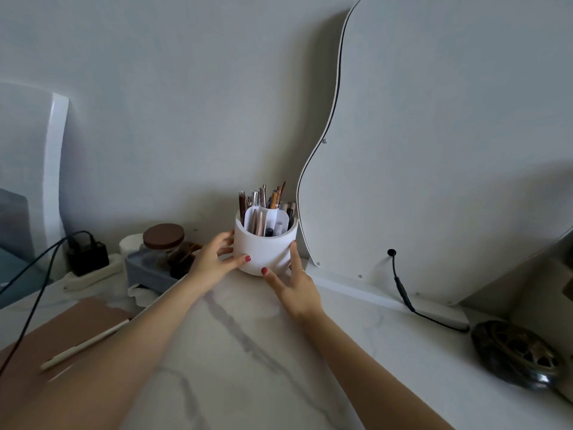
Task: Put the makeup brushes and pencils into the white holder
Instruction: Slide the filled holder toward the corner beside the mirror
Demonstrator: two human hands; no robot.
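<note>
The round white holder stands upright on the marble table, near the wall. Several makeup brushes and pencils stick up out of its divided top. My left hand presses against the holder's left side, thumb on its lower front. On the other side, my right hand cups the right and lower front with fingers spread. Both hands grip the holder between them.
A wavy-edged mirror panel leans on the wall right behind the holder, with a black cable below it. A blue tray with a brown-lidded jar sits left. A brown pad with a white pen lies front left; a dark round dish sits right.
</note>
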